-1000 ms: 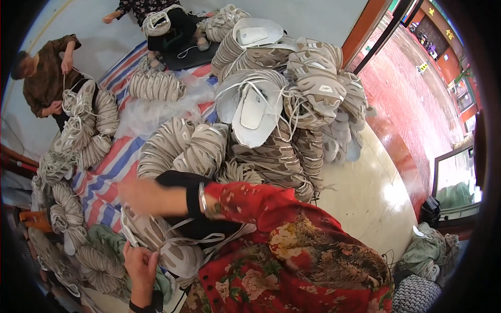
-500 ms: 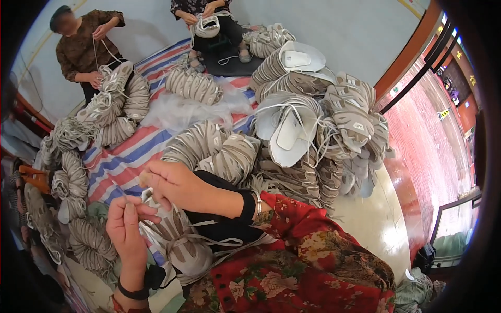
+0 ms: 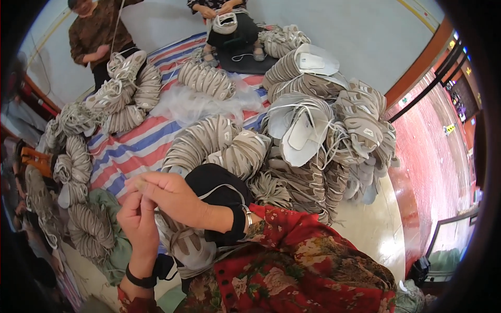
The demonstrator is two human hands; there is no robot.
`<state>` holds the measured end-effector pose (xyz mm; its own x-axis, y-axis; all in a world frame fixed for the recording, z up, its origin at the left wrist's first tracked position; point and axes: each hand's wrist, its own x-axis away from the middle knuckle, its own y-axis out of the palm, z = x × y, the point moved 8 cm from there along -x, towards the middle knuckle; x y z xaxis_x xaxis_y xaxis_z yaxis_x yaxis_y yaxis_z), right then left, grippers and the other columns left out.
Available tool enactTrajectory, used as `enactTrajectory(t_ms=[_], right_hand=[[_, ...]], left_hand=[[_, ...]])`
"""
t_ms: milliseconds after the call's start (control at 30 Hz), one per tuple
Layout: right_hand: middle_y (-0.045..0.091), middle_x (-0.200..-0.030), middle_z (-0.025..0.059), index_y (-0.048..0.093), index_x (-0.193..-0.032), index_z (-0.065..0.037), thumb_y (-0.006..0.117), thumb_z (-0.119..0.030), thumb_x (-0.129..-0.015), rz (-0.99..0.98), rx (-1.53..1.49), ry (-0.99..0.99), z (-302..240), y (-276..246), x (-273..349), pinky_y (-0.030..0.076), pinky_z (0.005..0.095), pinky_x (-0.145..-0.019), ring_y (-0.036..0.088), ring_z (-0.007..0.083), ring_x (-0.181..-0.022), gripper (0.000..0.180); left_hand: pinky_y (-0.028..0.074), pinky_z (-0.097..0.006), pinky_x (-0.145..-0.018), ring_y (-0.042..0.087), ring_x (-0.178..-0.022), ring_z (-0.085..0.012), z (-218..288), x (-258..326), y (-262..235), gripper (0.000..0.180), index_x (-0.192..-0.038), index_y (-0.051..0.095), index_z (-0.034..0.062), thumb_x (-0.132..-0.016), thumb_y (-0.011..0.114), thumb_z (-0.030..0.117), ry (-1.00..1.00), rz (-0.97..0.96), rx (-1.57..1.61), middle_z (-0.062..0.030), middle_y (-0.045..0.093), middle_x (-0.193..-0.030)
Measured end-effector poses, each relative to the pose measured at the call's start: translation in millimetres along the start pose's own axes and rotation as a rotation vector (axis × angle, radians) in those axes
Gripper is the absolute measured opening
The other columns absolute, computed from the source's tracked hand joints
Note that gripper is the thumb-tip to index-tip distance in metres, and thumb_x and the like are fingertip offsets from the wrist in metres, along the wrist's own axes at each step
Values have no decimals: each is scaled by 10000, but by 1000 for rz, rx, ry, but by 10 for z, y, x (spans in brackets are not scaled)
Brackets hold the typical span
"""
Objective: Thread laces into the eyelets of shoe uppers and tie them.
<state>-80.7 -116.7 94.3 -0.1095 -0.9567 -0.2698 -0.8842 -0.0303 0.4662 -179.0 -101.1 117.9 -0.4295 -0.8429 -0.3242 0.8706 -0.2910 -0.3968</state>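
Well, over at the lower left of the frame, the person's left hand and right hand are meeting fingertip to fingertip, each pressing thumb and fingers together; I can't tell whether anything thin is sitting between them. Just below, partly hidden by the hands, a beige-and-brown mesh shoe upper is lying toe downward. A pale flat lace is looping across the black cloth beside the right wrist, near a red floral sleeve. In the middle of the frame, a curved stack of nested beige shoe uppers is resting near a red, white and blue striped sheet. At the upper left, a co-worker in a brown patterned shirt is sitting behind more uppers, while at top centre another person's hands are holding a whitish upper.
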Motion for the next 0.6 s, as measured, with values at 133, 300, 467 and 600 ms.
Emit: enactTrajectory(t_ms=[133, 300, 467, 600], right_hand=[[628, -881, 29, 625, -979, 38, 505, -211, -967, 117, -145, 72, 238, -179, -55, 458, 219, -726, 542, 59, -804, 277], [654, -776, 80, 604, -812, 7, 478, -197, -940, -22, -43, 464, 864, -415, -90, 469, 227, -600, 595, 112, -667, 272], [675, -798, 75, 629, -857, -9, 489, -205, -950, -56, -99, 526, 981, -504, -12, 462, 221, -616, 614, 122, -666, 258], [669, -773, 93, 610, -871, -4, 484, -216, -959, 61, -92, 401, 971, -484, -73, 469, 236, -602, 603, 129, -633, 262]], left_hand=[[439, -279, -757, 565, -816, -165, -67, 27, -85, 108, -899, 637, -28, -881, 588, 67, 165, 88, -228, -78, 624, -876], [335, -395, -1022, 480, -1180, -327, -761, 196, 55, 364, -1197, 540, -4, -877, 570, 167, 16, -108, -301, -180, 533, -1240], [262, -397, -1076, 408, -1260, -305, -738, 342, 186, 505, -1323, 458, -1, -852, 555, 152, 99, -153, -374, -169, 473, -1326], [257, -433, -1089, 363, -1301, -363, -768, 338, 190, 582, -1321, 459, 14, -763, 599, 100, 96, -170, -267, -197, 433, -1370]])
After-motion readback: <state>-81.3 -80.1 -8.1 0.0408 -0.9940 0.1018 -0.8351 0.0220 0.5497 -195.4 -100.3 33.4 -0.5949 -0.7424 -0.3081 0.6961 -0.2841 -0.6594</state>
